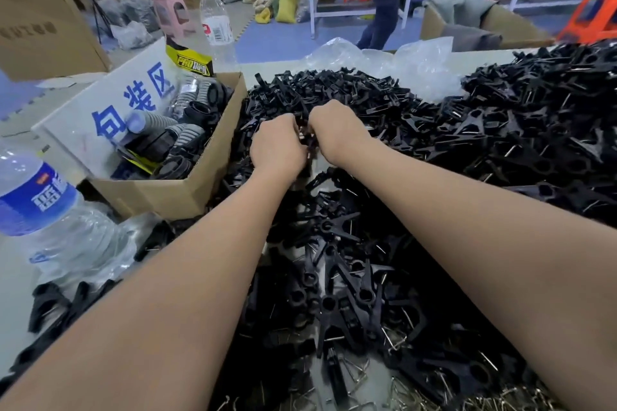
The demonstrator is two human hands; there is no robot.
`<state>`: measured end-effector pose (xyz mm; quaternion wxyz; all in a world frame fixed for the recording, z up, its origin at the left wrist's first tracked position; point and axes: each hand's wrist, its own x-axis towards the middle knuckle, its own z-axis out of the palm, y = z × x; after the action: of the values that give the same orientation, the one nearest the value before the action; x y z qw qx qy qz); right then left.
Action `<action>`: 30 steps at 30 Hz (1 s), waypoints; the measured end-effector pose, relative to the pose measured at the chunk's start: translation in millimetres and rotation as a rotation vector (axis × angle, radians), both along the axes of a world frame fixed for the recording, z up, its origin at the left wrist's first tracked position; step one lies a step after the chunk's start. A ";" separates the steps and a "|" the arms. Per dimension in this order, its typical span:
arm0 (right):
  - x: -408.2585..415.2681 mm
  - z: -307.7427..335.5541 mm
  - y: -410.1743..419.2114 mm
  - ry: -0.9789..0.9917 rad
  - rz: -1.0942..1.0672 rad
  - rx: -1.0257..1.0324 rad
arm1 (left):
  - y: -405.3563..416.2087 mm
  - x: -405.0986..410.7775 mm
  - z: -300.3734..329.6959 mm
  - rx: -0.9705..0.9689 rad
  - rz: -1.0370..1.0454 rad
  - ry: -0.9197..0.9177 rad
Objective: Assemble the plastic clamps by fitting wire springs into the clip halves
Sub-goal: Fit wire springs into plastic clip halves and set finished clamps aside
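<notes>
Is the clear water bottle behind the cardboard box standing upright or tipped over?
Upright. The water bottle stands behind the cardboard box, neck at the top and its label reading level. Its base is hidden by the box.

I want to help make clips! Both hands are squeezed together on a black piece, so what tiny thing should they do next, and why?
Probably press the piece together until its spring seats. The left hand and right hand both curl round one small black clip piece above the pile of clip halves, so the fitting looks unfinished. The spring itself is hidden.
</notes>
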<state>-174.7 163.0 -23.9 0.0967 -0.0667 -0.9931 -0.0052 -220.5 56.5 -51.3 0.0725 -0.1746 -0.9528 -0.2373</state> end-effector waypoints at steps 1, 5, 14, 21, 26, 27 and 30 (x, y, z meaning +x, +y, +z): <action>3.7 1.7 0.7 0.008 -0.020 -0.039 | -1.1 1.7 0.5 0.007 0.004 -0.015; 23.6 9.4 1.3 -0.085 0.018 -0.206 | -5.5 14.6 5.7 -0.085 -0.032 -0.096; 46.8 7.1 -5.3 -0.239 0.132 -0.180 | -19.9 33.9 17.4 -0.126 -0.042 -0.124; 42.9 4.5 -5.3 -0.259 0.129 -0.173 | -29.1 34.1 26.4 0.455 0.152 -0.144; 64.6 17.7 -7.2 0.062 0.077 -0.216 | -40.9 57.9 27.9 1.021 0.150 -0.440; 74.0 21.2 -7.9 0.152 0.059 -0.297 | -43.9 66.1 29.6 1.099 0.124 -0.472; 119.0 29.7 -15.3 0.343 0.060 -0.646 | -51.9 94.5 37.5 1.299 0.035 -0.565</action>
<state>-55.7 147.7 5.7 0.2358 -0.0646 -0.9144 0.3226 -126.0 4.7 -13.8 -0.0842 -0.0126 -0.6036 -0.7928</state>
